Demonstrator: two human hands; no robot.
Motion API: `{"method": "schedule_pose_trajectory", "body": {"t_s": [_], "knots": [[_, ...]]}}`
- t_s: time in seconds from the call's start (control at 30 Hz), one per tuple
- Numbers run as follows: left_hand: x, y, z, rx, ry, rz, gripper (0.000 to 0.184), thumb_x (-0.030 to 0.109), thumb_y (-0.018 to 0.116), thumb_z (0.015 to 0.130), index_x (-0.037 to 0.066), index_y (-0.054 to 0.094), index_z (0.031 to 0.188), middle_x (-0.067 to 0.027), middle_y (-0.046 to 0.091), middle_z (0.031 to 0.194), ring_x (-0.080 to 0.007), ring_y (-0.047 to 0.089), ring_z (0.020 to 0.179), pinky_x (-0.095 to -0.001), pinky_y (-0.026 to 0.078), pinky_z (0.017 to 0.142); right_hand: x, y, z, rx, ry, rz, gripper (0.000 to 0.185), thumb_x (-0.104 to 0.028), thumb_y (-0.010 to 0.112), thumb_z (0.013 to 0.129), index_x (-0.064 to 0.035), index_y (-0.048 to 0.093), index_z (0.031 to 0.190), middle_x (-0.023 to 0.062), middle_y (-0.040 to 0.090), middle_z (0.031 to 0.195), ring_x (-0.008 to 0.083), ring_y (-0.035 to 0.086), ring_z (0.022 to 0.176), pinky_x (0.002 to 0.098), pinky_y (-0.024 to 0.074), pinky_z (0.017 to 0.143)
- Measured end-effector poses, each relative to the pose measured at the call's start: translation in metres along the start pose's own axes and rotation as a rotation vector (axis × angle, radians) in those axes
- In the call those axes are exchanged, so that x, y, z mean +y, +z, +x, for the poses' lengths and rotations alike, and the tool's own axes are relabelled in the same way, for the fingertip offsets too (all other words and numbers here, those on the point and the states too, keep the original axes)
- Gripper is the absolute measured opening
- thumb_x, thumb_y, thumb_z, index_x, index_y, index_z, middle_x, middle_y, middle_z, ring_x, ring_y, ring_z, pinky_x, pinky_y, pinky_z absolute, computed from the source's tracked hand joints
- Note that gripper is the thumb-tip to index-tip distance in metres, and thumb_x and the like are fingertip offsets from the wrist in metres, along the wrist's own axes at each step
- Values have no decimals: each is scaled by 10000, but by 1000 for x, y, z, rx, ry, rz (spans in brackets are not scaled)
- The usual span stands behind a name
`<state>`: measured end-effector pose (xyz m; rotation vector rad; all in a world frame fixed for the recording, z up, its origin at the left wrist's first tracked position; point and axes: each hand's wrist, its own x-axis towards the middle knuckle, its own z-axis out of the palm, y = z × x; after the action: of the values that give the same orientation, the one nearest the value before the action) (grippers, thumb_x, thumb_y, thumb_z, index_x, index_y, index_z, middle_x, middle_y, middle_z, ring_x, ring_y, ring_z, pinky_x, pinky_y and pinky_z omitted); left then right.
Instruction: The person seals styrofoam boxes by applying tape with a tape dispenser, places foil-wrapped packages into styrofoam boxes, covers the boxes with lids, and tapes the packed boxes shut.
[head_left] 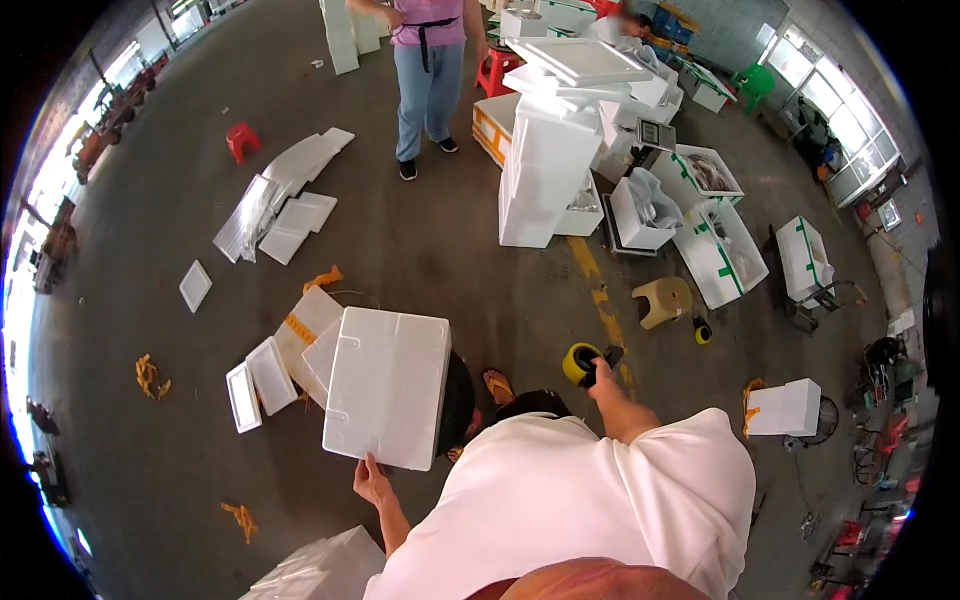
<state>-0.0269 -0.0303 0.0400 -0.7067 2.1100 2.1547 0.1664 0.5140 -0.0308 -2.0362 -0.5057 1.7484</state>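
In the head view, a closed white foam box stands in front of me, tilted in the picture, on something dark that is mostly hidden beneath it. My left hand touches the near edge of this box, fingers stretched out against it. On the other side, my right hand is wrapped around the handle of a tape dispenser carrying a yellow roll. The dispenser is apart from the box, to its right.
Foam lids lie left of the box, with more foam sheets beyond. A person stands ahead. Stacked foam boxes, a scale and a beige stool are to the right. White foam stands near my left side.
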Motion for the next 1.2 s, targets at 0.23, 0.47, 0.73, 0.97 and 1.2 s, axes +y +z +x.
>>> {"method": "schedule_pose_trajectory", "body": {"t_s": [0.23,0.47,0.73,0.97,1.2], "knots": [[14,12,7,8,-51,26,194,180,731,880,-9,686,884,-7,652,748,-74,537,585,-219,384,491,-3,8,-12,-36,17,116,572,-229,704,807,13,484,1277,183,536,1257,357,600,1049,532,524,858],[19,17,0,67,-83,41,202,188,738,875,-6,681,889,6,622,699,-69,512,559,-219,369,479,4,40,-16,-186,20,102,492,-224,701,805,-45,531,1231,174,577,1210,338,609,1046,521,532,847],[6,9,14,91,-71,-21,482,269,714,893,-18,534,1237,-67,643,952,-118,560,680,-269,426,521,-9,84,-49,-558,14,229,457,-347,575,878,-105,540,1264,132,582,1243,306,586,1081,507,497,896],[52,9,82,353,-113,262,883,603,554,900,37,225,1493,-170,427,1395,-291,548,1080,-456,490,805,-12,155,-47,-646,163,3,616,-443,544,863,-70,474,1348,158,552,1305,369,555,1150,595,305,1036],[7,-1,185,184,-115,314,645,507,466,975,-81,603,1200,-146,669,1048,-247,593,904,-369,492,824,55,289,-20,-683,240,-261,856,-527,599,774,-98,352,1473,131,413,1483,353,339,1364,626,-10,1124]]}}
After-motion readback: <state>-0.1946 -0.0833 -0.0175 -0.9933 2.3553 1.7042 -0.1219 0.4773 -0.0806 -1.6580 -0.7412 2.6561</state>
